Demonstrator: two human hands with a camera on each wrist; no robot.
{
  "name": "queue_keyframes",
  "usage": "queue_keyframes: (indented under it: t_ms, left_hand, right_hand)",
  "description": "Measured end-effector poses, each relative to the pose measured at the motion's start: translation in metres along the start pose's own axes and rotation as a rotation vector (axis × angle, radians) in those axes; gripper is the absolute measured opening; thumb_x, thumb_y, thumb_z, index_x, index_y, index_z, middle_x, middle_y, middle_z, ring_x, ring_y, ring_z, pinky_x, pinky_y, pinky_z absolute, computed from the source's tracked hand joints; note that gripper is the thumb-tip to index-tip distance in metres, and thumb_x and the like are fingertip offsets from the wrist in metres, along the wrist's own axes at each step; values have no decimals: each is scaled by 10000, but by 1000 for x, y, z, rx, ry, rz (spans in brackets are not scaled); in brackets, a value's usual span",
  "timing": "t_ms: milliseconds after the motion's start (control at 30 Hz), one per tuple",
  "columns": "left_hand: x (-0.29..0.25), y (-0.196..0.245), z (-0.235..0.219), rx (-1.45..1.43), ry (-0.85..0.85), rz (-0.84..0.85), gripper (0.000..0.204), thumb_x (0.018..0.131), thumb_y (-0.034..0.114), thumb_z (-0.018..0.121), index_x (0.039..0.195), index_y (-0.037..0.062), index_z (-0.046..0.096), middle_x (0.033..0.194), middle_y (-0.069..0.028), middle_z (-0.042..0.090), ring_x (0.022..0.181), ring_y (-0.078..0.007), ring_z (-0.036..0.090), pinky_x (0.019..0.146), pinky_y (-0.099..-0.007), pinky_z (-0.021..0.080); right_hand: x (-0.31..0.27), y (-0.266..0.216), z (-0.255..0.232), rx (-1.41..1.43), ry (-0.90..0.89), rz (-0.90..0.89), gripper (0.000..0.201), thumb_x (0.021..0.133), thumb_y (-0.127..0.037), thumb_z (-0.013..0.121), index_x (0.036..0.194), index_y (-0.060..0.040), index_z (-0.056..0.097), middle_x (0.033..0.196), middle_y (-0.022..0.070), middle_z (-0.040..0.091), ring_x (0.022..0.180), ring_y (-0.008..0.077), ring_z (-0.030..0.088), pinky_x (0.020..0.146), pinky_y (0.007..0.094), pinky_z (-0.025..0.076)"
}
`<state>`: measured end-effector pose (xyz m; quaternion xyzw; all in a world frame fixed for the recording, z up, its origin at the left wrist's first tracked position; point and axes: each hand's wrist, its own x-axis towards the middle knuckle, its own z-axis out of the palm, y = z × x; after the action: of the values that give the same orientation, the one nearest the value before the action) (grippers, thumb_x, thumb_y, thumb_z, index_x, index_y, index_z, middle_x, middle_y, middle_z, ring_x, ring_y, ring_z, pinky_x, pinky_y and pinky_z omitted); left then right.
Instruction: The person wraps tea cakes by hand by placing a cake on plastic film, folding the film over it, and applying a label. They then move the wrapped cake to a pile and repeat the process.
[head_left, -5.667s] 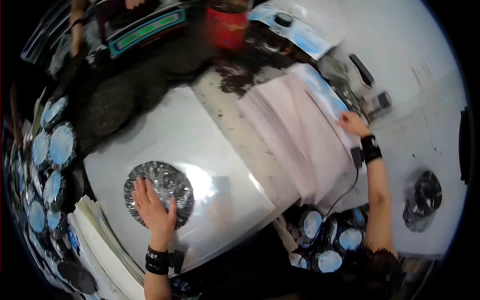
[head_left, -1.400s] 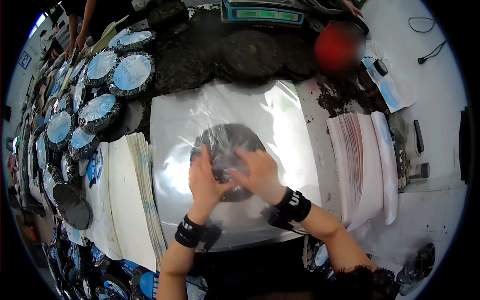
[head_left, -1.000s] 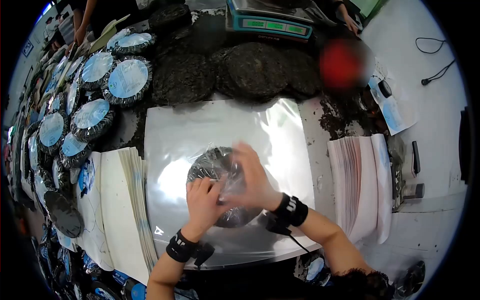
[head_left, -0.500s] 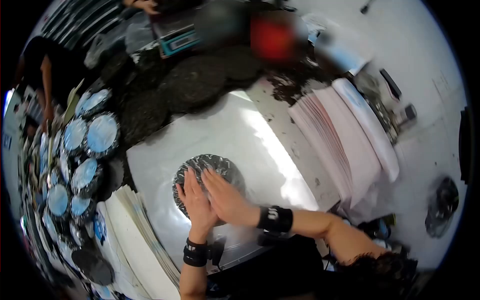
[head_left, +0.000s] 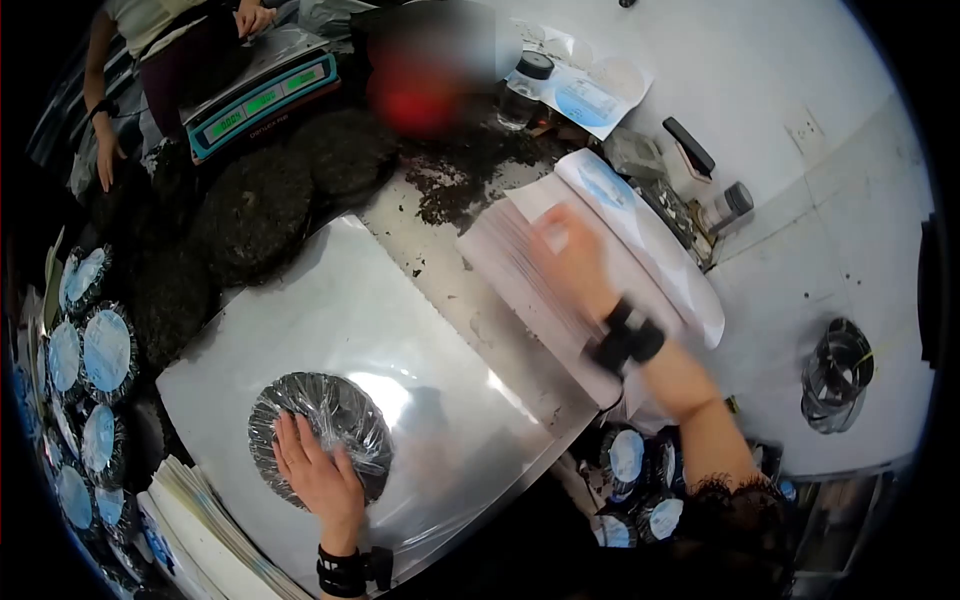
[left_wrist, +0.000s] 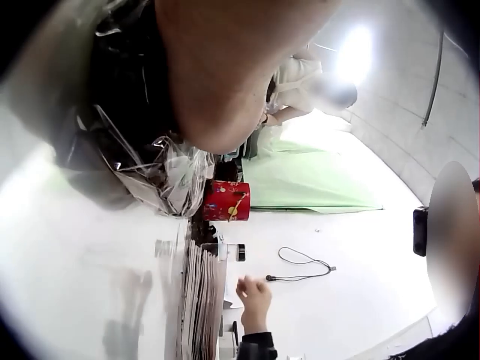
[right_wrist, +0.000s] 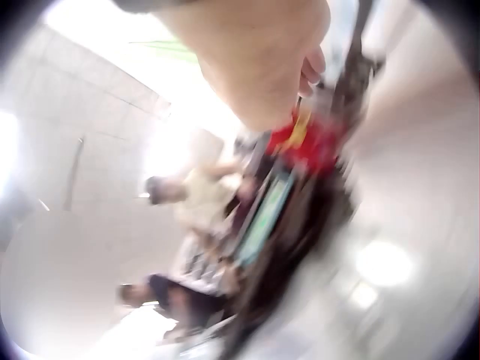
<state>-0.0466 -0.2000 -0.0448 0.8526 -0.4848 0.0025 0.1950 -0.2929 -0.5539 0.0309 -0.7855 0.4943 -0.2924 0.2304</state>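
In the head view a round dark cake wrapped in clear film lies on a shiny plastic sheet. My left hand rests on it with fingers fairly straight; the left wrist view shows that hand large beside the crinkled film. Over the stack of pinkish paper is my right hand, blurred, its fingers bent; whether it touches the paper cannot be told. In the right wrist view the right hand fills the top, fingertips partly hidden.
Dark uncovered cakes and a scale stand at the back left, a blurred red container beside them. Wrapped cakes with blue labels line the left. A clear jar and labels are at the back. Another person stands behind the scale.
My right hand has left the wrapped cake and moved right, over the pinkish paper. The left hand stays on the cake, fingers more spread. The head view has shifted.
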Motion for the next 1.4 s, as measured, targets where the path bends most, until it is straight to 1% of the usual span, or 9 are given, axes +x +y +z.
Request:
queue_keyframes:
  t_ms: [133,233,333,533,667,800,1167,1333,1400]
  left_hand:
    - [0,1,-1,4,4,0,638,931,214,571,1467,-98,420,1571,-289,377,1487,-453,317,1229,-572,195]
    - [3,3,-3,-9,10,-11,625,933,215,555,1452,-109,430,1563,-291,384,1485,-459,313,1229,-569,195]
    - [3,5,-6,-10,26,1,619,934,217,549,1451,-105,435,1562,-284,390,1485,-454,315,1231,-560,195]
    - [-5,1,0,3,30,-19,619,923,218,570,1456,-74,449,1574,-266,384,1489,-430,320,1234,-539,200]
    - [-4,-4,3,-10,69,1,633,902,201,596,1458,-65,452,1577,-258,384,1489,-419,326,1233,-539,202]
    - [0,2,-1,-6,44,-9,634,895,184,599,1459,-65,450,1576,-258,386,1489,-417,328,1231,-542,203]
    - [-1,6,-1,-6,74,-17,634,886,205,587,1450,-61,469,1556,-263,413,1485,-414,344,1236,-537,202]
    - [-1,3,1,16,98,-39,659,872,233,651,1446,-48,491,1537,-250,448,1477,-384,366,1242,-495,219]
    - [-4,0,4,21,106,-39,665,898,248,640,1454,-69,462,1545,-250,434,1477,-386,364,1238,-503,223]
  right_hand:
    - [131,230,-34,-663,142,-195,477,830,-413,815,994,-32,577,974,216,676,825,412,643,742,479,514]
    - [161,209,-67,-689,-265,-113,482,841,-442,804,962,-18,607,940,211,702,856,375,679,761,413,545]
    - [204,259,-99,164,-487,138,488,843,-473,800,929,-24,629,872,164,715,824,322,690,741,372,541]
    - [141,219,-48,-630,-72,-519,344,932,-332,649,842,-2,623,883,221,689,870,444,641,775,504,506]
    - [173,222,-93,-609,-420,-262,228,929,-219,585,956,7,606,1041,247,679,893,479,635,781,565,481]
    - [135,232,-56,-644,-61,-399,201,951,-191,553,978,2,600,902,266,668,879,483,644,785,565,489]
    - [173,250,-114,-237,-177,-220,206,977,-205,572,940,-21,657,929,237,663,939,402,626,852,459,497]
    - [112,31,-287,-101,160,-29,436,1042,-415,568,1290,-63,637,1083,-6,658,1004,148,627,705,268,461]
    - [65,-13,-210,-65,275,-134,494,1039,-397,560,1402,-63,585,1225,75,624,1129,224,604,823,340,510]
